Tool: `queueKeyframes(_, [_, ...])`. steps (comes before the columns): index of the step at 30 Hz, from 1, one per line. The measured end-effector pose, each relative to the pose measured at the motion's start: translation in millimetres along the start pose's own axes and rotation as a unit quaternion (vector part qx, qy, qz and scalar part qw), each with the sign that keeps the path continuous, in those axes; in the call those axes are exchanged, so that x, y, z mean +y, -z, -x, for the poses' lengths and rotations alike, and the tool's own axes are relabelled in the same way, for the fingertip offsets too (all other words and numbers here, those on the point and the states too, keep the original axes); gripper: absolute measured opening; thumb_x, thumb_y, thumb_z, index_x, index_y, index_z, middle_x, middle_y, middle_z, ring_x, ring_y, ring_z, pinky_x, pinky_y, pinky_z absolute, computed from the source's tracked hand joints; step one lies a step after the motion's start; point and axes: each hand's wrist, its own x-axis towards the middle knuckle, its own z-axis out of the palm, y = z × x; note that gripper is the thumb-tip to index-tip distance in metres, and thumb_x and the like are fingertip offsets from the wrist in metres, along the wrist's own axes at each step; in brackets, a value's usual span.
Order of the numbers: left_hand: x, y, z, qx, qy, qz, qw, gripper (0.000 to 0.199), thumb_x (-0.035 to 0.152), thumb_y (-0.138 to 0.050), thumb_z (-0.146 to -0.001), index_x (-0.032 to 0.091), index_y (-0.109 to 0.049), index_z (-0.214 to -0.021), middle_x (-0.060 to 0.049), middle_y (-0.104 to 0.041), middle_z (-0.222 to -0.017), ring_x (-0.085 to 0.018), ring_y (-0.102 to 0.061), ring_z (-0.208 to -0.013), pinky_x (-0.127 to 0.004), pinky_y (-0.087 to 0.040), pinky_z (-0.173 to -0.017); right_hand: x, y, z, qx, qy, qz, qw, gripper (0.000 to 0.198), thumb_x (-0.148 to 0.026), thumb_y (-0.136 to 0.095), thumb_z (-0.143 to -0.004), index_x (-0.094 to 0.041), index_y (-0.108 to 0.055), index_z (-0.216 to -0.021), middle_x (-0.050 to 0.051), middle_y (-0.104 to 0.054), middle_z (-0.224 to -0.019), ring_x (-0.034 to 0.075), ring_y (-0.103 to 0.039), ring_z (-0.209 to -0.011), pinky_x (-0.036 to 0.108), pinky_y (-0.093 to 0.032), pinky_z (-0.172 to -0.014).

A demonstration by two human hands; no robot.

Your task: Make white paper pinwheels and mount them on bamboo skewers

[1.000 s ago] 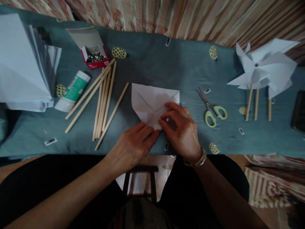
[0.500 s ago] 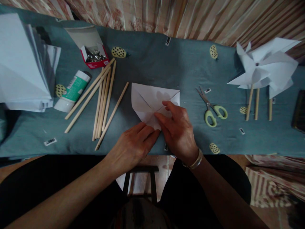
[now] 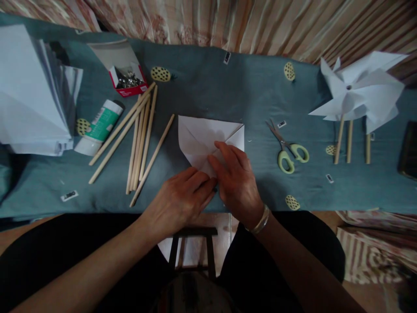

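Note:
A white sheet of paper (image 3: 202, 132) lies near the table's front edge, with slits running in from its upper corners and its lower part folded in. My left hand (image 3: 184, 193) is closed on the sheet's near edge, its fingertips partly hidden. My right hand (image 3: 236, 182) presses the paper near the middle, thumb and fingers close together on its surface. To the right lie scissors (image 3: 286, 150) with green handles, slightly open. On the left, several wooden sticks (image 3: 140, 143) lie in a loose bunch.
An open red-and-white box (image 3: 130, 90) of metal pins stands behind the sticks. Beside them lies a white-and-green glue tube (image 3: 100, 126). A paper stack (image 3: 29, 95) fills the left end. Paper pinwheels (image 3: 365, 93) on sticks lie at the right, near a dark object (image 3: 408, 150).
My right hand has slid slightly left over the paper, with its fingers now closer to the sheet's middle. My left hand stays at the near edge.

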Motion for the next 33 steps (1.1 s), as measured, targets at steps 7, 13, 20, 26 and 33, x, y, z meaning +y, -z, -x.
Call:
queueKeyframes(7, [-11,6,0,0.034,0.014,-0.085,0.996,0.023,0.027,-0.051,-0.097,0.015,-0.059,-0.115,-0.007,-0.070,-0.116,-0.028,-0.059,-0.109,-0.044,-0.048,-0.090,1,-1,3,-0.013,-0.014,-0.014,1.000,0.033,-0.010,-0.040,-0.096,-0.015,-0.058,-0.124,0.016,-0.052,-0.140,0.030,-0.046,-0.128,0.050,-0.047,-0.101])
queueKeyframes(13, [-12,0,1,0.015,0.032,-0.079,0.996,0.025,0.025,-0.056,-0.094,0.014,-0.056,-0.117,-0.009,-0.071,-0.116,-0.029,-0.058,-0.116,-0.050,-0.040,-0.099,0,0,3,-0.019,-0.030,-0.024,0.999,0.035,-0.010,-0.039,-0.096,-0.020,-0.058,-0.125,0.014,-0.052,-0.141,0.030,-0.047,-0.129,0.052,-0.047,-0.102])
queueKeyframes(20, [-11,3,-1,0.005,0.048,-0.083,0.995,0.022,0.026,-0.054,-0.095,0.015,-0.058,-0.114,-0.008,-0.072,-0.113,-0.028,-0.059,-0.116,-0.050,-0.039,-0.101,0,-2,4,-0.003,-0.025,-0.019,1.000,0.033,-0.011,-0.043,-0.096,-0.020,-0.056,-0.125,0.013,-0.053,-0.140,0.029,-0.047,-0.129,0.049,-0.048,-0.102])
queueKeyframes(26, [-12,2,-1,0.005,0.040,-0.089,0.995,0.024,0.028,-0.054,-0.095,0.014,-0.058,-0.114,-0.007,-0.072,-0.113,-0.028,-0.059,-0.114,-0.049,-0.040,-0.100,2,-3,5,-0.003,-0.016,-0.022,1.000,0.037,-0.010,-0.042,-0.096,-0.018,-0.054,-0.129,0.016,-0.051,-0.141,0.031,-0.046,-0.129,0.051,-0.049,-0.100])
queueKeyframes(33, [-11,-1,2,0.009,0.055,-0.090,0.994,0.024,0.029,-0.056,-0.094,0.019,-0.055,-0.115,-0.008,-0.071,-0.114,-0.029,-0.056,-0.119,-0.051,-0.038,-0.102,2,-1,3,-0.021,-0.006,0.003,1.000,0.035,-0.010,-0.041,-0.096,-0.015,-0.057,-0.127,0.018,-0.053,-0.140,0.032,-0.046,-0.128,0.052,-0.048,-0.099])
